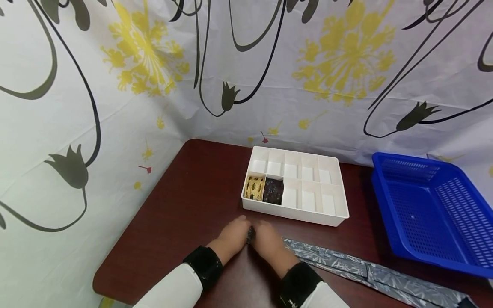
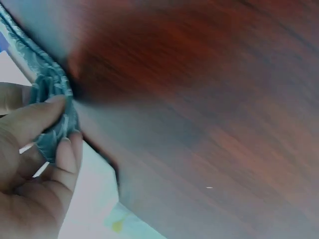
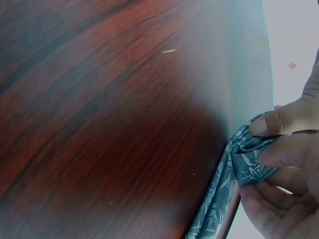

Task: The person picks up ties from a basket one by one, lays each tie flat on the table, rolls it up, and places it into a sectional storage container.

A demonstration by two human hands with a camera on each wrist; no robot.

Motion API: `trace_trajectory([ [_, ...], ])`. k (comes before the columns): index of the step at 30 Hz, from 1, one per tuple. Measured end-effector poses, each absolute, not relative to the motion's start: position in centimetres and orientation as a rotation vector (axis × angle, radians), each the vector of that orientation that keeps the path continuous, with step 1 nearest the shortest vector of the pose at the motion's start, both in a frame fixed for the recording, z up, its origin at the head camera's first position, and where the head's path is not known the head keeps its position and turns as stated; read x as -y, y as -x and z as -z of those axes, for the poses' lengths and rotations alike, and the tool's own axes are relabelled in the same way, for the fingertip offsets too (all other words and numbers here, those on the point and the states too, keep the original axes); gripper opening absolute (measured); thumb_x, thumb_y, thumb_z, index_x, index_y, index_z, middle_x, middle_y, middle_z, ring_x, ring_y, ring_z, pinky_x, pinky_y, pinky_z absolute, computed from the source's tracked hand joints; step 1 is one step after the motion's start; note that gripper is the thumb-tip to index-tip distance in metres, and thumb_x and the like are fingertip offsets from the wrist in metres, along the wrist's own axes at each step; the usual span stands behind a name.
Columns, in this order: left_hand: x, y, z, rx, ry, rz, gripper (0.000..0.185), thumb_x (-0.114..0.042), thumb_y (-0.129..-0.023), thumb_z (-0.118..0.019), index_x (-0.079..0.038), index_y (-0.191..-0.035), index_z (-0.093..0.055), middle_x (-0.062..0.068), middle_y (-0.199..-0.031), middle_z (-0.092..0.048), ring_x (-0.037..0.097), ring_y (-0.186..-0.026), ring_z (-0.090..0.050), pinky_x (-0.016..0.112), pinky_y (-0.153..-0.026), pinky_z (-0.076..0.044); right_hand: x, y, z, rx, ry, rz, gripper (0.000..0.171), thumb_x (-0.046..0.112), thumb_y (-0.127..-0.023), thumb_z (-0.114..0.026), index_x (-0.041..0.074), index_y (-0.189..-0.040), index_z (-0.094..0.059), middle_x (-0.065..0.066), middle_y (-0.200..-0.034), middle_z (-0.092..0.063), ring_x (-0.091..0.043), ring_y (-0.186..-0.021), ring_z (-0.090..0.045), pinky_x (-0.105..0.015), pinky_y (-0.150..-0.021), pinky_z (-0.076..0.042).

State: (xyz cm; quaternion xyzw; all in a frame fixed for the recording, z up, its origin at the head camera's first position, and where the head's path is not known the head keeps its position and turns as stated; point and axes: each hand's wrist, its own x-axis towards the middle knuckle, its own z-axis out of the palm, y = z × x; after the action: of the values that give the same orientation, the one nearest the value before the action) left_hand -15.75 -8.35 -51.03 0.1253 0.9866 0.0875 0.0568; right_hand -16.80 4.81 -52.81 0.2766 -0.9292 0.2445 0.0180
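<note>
A grey leaf-patterned necktie (image 1: 339, 261) lies stretched across the table toward the lower right, seam side up. Its near end is wound into a small roll (image 1: 250, 235) between the two hands. My left hand (image 1: 233, 234) pinches one side of that roll between thumb and fingers, as the left wrist view shows on the coiled cloth (image 2: 52, 137). From the other side my right hand (image 1: 269, 244) pinches it too; in the right wrist view the folded layers (image 3: 249, 167) show between thumb and fingertips. Most of the roll is hidden by the fingers in the head view.
Beyond the hands stands a white divided box (image 1: 294, 214). Two front-left compartments hold a yellow patterned cloth roll (image 1: 254, 188) and a dark dotted one (image 1: 274, 191). A blue plastic basket (image 1: 404, 231) sits at the right. Patterned curtain (image 1: 269, 119) borders the dark wood table (image 1: 173, 218).
</note>
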Motion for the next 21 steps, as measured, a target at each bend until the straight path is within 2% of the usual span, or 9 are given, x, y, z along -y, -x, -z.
trace_trajectory([
  [8, 7.2, 15.4, 50.4, -2.972, -0.311, -0.202, 0.011, -0.001, -0.079, -0.072, -0.008, -0.086, -0.067, 0.005, -0.088, -0.053, 0.022, -0.084, -0.060, 0.033, -0.071, -0.053, -5.6, 17.3, 52.5, 2.995, -0.900, -1.023, 0.031, 0.012, -0.070, -0.078, 0.000, -0.097, -0.069, -0.012, -0.085, -0.068, -0.031, -0.082, -0.064, -0.045, -0.074, -0.052],
  [14, 7.0, 15.4, 50.3, -2.974, -0.354, -0.234, 0.019, -0.002, -0.077, -0.074, -0.007, -0.093, -0.065, 0.006, -0.092, -0.053, 0.023, -0.088, -0.060, 0.034, -0.073, -0.053, -5.9, 17.4, 52.9, 2.933, -0.917, -1.147, 0.032, 0.015, -0.072, -0.081, 0.001, -0.098, -0.070, -0.012, -0.090, -0.070, -0.030, -0.086, -0.065, -0.044, -0.077, -0.052],
  [17, 7.2, 15.5, 50.4, -2.974, -0.378, -0.423, 0.025, 0.003, -0.078, -0.070, -0.007, -0.099, -0.062, 0.006, -0.094, -0.055, 0.022, -0.090, -0.059, 0.034, -0.076, -0.052, -6.1, 17.4, 53.6, 2.851, -0.887, -1.183, 0.028, 0.013, -0.074, -0.079, 0.002, -0.098, -0.070, -0.010, -0.090, -0.070, -0.027, -0.084, -0.064, -0.041, -0.075, -0.051],
  [21, 8.3, 15.9, 51.1, -2.918, -0.350, -0.854, 0.038, 0.002, -0.071, -0.076, -0.003, -0.106, -0.062, 0.008, -0.097, -0.062, 0.020, -0.086, -0.059, 0.031, -0.075, -0.049, -6.6, 17.4, 54.6, 2.799, -0.820, -1.369, 0.028, 0.010, -0.073, -0.080, 0.003, -0.099, -0.071, -0.008, -0.092, -0.070, -0.021, -0.085, -0.063, -0.035, -0.074, -0.051],
])
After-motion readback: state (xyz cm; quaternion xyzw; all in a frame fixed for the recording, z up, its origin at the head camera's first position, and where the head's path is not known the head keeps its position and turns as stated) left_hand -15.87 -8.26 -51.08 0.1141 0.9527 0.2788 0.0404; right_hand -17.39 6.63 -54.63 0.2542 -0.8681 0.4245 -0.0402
